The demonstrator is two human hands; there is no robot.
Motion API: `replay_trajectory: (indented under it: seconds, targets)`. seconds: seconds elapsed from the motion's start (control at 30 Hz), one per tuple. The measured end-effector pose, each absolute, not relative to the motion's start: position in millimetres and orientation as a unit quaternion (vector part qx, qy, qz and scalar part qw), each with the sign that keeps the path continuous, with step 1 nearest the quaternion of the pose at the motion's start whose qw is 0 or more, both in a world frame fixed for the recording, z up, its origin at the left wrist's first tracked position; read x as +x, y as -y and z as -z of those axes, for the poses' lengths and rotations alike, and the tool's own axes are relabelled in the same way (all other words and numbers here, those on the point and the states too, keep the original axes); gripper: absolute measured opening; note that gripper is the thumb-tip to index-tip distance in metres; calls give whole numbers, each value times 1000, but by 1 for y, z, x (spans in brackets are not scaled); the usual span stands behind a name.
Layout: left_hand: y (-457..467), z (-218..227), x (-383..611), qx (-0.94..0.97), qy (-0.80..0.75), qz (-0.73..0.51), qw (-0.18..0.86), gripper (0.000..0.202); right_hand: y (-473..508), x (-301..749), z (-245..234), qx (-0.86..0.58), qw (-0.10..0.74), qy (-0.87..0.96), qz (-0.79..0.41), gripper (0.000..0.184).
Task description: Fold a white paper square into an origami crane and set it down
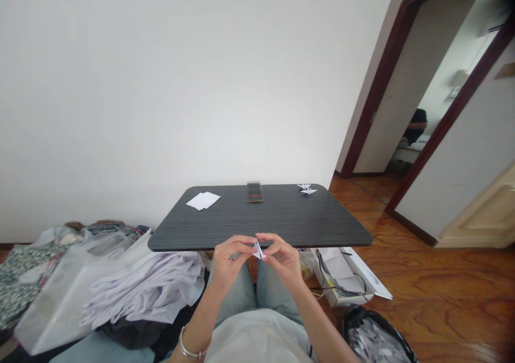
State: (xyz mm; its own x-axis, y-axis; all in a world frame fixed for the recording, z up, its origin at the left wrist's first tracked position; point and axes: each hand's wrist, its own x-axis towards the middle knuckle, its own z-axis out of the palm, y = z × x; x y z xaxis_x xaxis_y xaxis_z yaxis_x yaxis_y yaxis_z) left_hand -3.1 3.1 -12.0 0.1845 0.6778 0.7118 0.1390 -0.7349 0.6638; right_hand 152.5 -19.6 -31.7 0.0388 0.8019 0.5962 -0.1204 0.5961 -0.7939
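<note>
Both hands meet just in front of the table's near edge, above my lap. Between them is a small piece of folded white paper (258,249). My left hand (233,257) pinches its left side between thumb and fingers. From the other side, my right hand (281,256) grips the paper with thumb and fingertips. On the dark table (241,221), two folded paper cranes (308,191) sit close together at the back right. Flat white paper sheets (203,200) lie overlapping at the left.
A phone-like dark rectangular object (255,192) lies at the table's back middle. Piled clothes (148,288) are on the left. To the right are an open white box (341,277) with cables and a black-lined bin (374,336) of paper scraps. Beyond a doorway, a person (416,127) is partly visible.
</note>
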Motion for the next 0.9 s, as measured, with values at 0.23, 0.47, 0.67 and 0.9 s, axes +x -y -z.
replay_trajectory:
  seconds: [0.23,0.47,0.67,0.9]
  targets:
    - [-4,11,-3,749,-247,-575,219,10,19,154,28,-263,657,592,-386,9]
    - [-4,11,-3,748,-242,-586,197,11,14,153,34,-268,687,590,-329,8]
    - [-4,15,0,733,-265,-594,200,9,10,149,42,-289,719,570,-272,7]
    - [0,18,6,706,-304,-593,238,9,10,150,42,-319,694,602,-233,6]
